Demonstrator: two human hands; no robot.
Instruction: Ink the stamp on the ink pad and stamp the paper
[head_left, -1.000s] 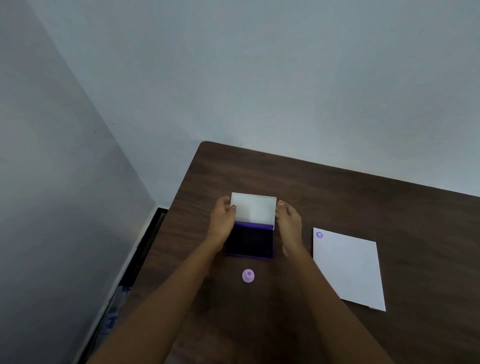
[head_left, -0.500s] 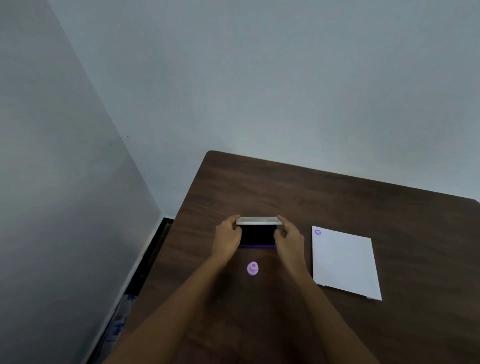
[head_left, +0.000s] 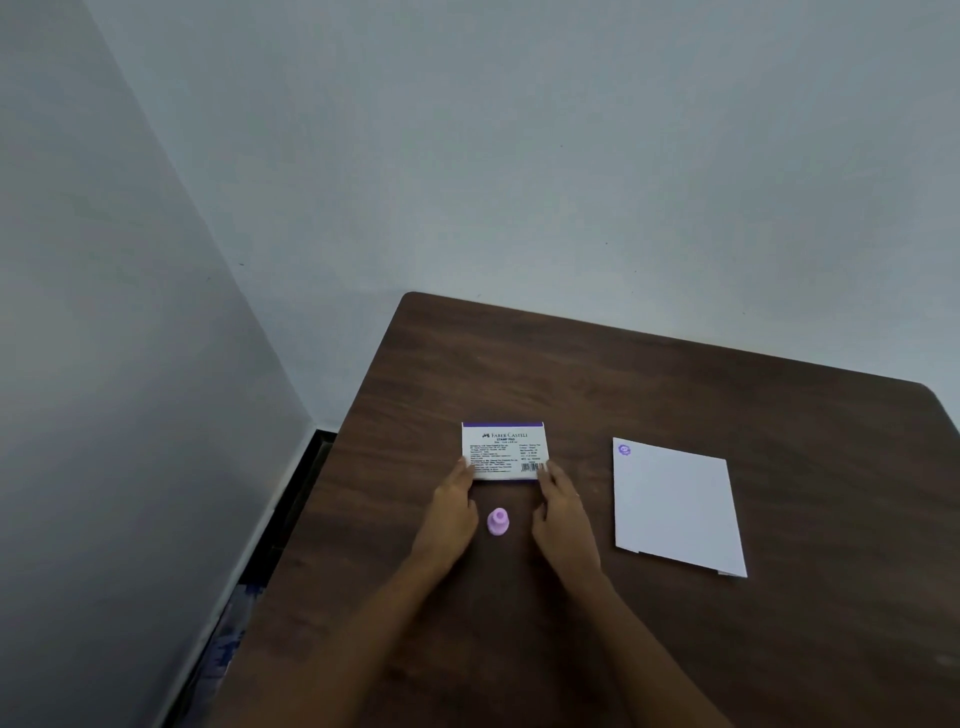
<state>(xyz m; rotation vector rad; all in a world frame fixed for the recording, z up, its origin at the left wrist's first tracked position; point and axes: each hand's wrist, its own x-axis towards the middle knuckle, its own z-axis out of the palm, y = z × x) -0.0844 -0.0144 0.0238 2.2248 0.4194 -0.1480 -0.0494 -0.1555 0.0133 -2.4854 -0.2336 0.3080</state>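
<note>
The ink pad (head_left: 503, 451) lies closed on the dark wooden table (head_left: 571, 374), its white printed lid facing up. My left hand (head_left: 449, 512) has its fingertips on the pad's near left corner. My right hand (head_left: 563, 512) touches the near right corner in the same way. A small lilac stamp (head_left: 498, 521) stands upright on the table between my two hands, untouched. To the right lies a white sheet of paper (head_left: 675, 509) with one purple stamp mark (head_left: 624, 450) in its far left corner.
The table sits in a room corner, with grey walls behind it and to the left. Its left edge (head_left: 332, 499) drops to a dark floor strip with a bluish object (head_left: 228, 639) below.
The lid stood open showing the dark pad, then my hands folded it down toward me. It now lies flat and shut. The stamp and paper stayed in place.
</note>
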